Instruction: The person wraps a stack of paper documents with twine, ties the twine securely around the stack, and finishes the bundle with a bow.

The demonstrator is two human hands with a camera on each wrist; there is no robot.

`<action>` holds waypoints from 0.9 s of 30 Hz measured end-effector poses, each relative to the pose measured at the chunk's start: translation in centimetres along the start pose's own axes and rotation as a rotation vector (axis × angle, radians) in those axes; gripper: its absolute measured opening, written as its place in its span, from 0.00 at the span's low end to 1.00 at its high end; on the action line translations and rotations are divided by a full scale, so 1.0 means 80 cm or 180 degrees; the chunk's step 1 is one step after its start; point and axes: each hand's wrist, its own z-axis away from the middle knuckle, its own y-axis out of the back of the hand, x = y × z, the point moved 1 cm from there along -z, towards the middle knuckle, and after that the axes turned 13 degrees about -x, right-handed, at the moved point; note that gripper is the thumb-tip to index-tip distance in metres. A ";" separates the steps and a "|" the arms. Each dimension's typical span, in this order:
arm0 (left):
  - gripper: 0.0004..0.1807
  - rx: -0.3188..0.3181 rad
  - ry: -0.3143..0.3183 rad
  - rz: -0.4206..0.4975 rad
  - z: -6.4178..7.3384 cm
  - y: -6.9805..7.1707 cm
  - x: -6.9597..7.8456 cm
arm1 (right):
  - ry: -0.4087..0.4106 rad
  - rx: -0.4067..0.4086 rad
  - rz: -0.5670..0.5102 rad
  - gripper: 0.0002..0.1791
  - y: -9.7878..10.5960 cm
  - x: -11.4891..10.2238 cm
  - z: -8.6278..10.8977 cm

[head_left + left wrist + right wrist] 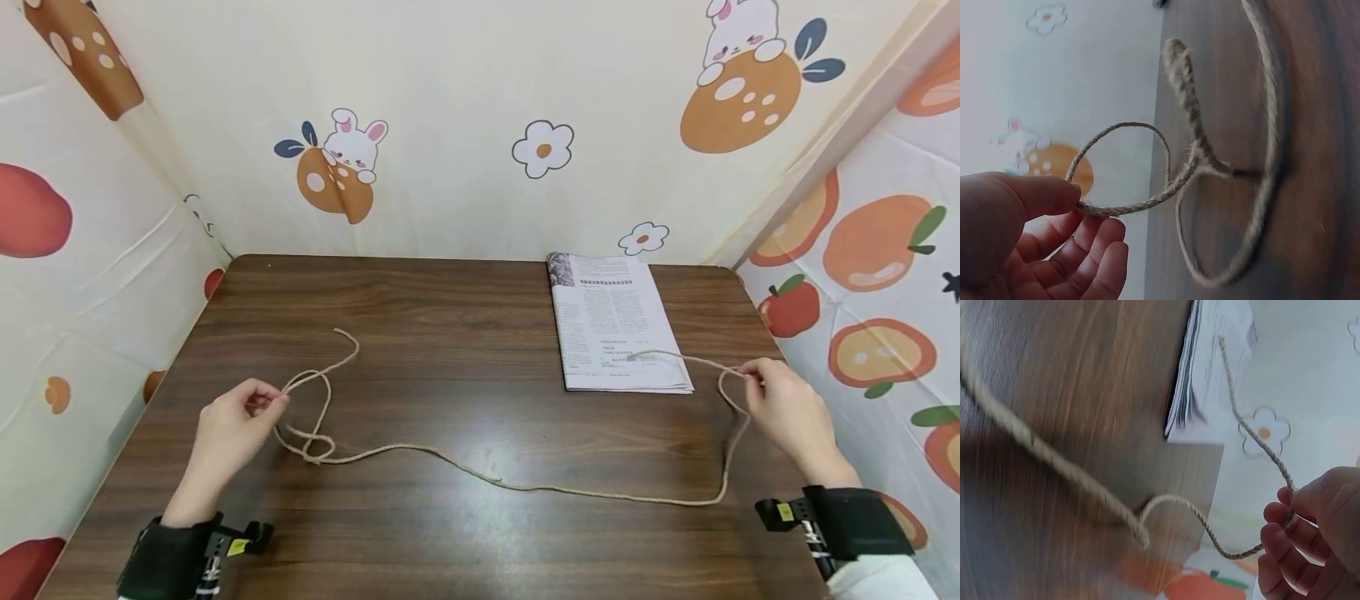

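Note:
A thin tan rope (pixel 495 482) runs across the brown table from one hand to the other, its middle lying slack on the wood. On the left side my left hand (pixel 238 425) pinches it between thumb and fingertips. Loops of the rope (pixel 1129 209) hang beside those fingers in the left wrist view, and one free end points toward the back of the table. At the right edge my right hand (pixel 787 408) pinches the rope close to its other end. That end (pixel 1230 381) sticks out past the fingers and overlaps the papers in the head view.
A folded stack of printed papers (pixel 615 333) lies at the back right of the wooden table (pixel 450 325). Patterned cloth (pixel 450 108) with rabbits and flowers stands behind the table, and fruit-print cloth (pixel 870 333) borders the right side. Each wrist wears a black strap (pixel 858 521) with a camera mount.

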 end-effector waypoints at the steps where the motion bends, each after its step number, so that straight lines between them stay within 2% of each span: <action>1: 0.10 0.0008 0.0073 0.0014 0.003 0.002 -0.005 | -0.0048 0.0007 -0.0018 0.05 0.002 0.005 0.001; 4: 0.11 0.0009 0.0291 0.0026 0.011 0.007 -0.016 | -0.0175 0.0020 -0.0020 0.05 0.006 0.017 0.005; 7: 0.12 -0.0049 0.0423 -0.0020 0.017 0.008 -0.025 | -0.0244 -0.0006 -0.0006 0.05 0.006 0.025 0.008; 12: 0.11 -0.0159 0.0496 -0.0169 0.024 0.000 -0.033 | -0.0286 -0.0143 0.0008 0.06 -0.003 0.026 0.014; 14: 0.10 -0.0130 0.0484 -0.0223 0.025 -0.003 -0.031 | -0.0288 -0.0173 0.0008 0.06 -0.006 0.023 0.016; 17: 0.07 -0.0061 0.0296 -0.0286 0.025 -0.007 -0.024 | -0.0199 -0.0092 0.0012 0.06 -0.014 0.016 0.018; 20: 0.04 -0.0047 -0.0065 -0.0349 0.023 -0.015 -0.013 | 0.0090 0.0054 0.0064 0.06 -0.023 -0.002 0.021; 23: 0.04 -0.0134 -0.0412 -0.0415 0.022 -0.028 0.002 | 0.0432 0.0094 0.0124 0.07 -0.036 -0.027 0.024; 27: 0.06 -0.0355 -0.0642 -0.0521 0.025 -0.046 0.025 | 0.0811 -0.0031 0.0149 0.12 -0.052 -0.068 0.029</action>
